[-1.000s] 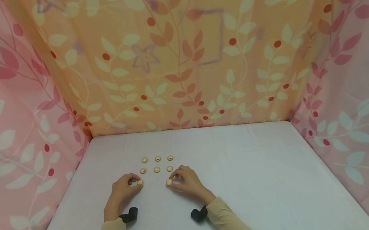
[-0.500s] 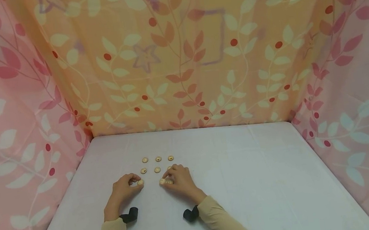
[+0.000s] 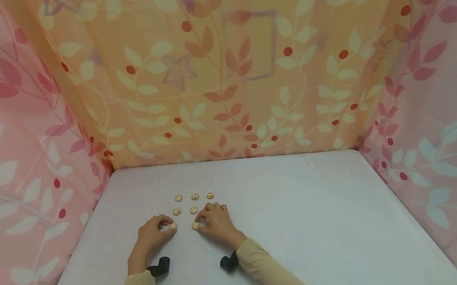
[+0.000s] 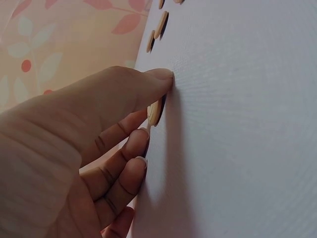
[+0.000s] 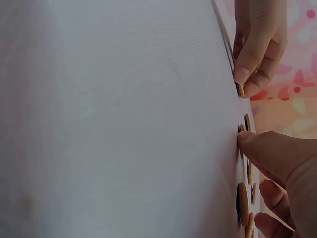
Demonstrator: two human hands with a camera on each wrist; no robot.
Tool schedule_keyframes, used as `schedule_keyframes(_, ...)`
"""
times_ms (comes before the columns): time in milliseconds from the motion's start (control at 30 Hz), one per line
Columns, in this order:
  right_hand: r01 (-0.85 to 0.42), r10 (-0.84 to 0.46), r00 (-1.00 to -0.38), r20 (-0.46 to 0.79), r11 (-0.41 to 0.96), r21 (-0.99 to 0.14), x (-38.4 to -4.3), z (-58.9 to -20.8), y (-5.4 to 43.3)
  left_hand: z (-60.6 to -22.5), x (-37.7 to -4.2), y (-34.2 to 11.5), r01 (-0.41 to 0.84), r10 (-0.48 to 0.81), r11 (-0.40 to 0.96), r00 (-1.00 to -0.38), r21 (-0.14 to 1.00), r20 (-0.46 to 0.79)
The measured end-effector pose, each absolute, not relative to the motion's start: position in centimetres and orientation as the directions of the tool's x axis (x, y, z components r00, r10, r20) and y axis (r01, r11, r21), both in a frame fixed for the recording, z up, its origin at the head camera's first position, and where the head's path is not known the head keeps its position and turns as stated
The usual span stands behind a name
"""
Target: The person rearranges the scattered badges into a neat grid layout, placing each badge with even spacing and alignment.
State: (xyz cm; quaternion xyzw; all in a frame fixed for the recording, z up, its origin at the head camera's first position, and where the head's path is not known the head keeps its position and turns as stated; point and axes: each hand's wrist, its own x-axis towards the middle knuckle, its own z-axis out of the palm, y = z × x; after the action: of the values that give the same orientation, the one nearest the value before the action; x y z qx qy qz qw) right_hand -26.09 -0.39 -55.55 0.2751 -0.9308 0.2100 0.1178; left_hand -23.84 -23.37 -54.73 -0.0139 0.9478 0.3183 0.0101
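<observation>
Small round wooden discs with dark marks lie on the white tabletop. My left hand (image 3: 154,232) pinches one wooden disc (image 3: 172,226) by its edge between thumb and fingers, at the near left of the group; it shows edge-on in the left wrist view (image 4: 154,113). Just to the right, my right hand (image 3: 217,222) pinches another disc (image 3: 195,226) by thumb and forefinger, close to the cloth. A further disc (image 5: 242,204) stands beside the right hand's fingers in the right wrist view. In the head view, the right hand hides part of the group.
Beyond the hands is a far row of three discs (image 3: 195,197), with a nearer disc (image 3: 176,211) and its neighbour (image 3: 194,210) in front. Leaf-patterned curtains, orange at the back (image 3: 222,91) and pink at the sides (image 3: 11,188), border the white tabletop (image 3: 328,225).
My right hand has moved left with its disc, nearer to the left hand, and now covers a disc of the second row. The left hand has stayed in place.
</observation>
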Motion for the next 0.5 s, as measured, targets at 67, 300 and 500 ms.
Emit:
schedule_keyframes(67, -0.561, -0.473, -0.822, 0.317, 0.769, -0.306, -26.3, -55.5, -0.6, -54.6, -23.9, -23.4, -0.024, -0.011, 0.798, -1.0, 0.602, -0.024)
schedule_keyframes(300, -0.552, -0.501, -0.833, 0.236, 0.784, -0.285, -26.5, -54.6, -1.1, -54.7, -24.0, -23.5, -0.01, 0.003, 0.807, -1.0, 0.591, -0.021)
schedule_keyframes(500, -0.549, -0.505, -0.835, 0.216, 0.783, -0.293, -26.7, -54.1, -1.3, -54.7, -24.0, -23.4, -0.001, 0.01, 0.808, -1.0, 0.589, -0.015)
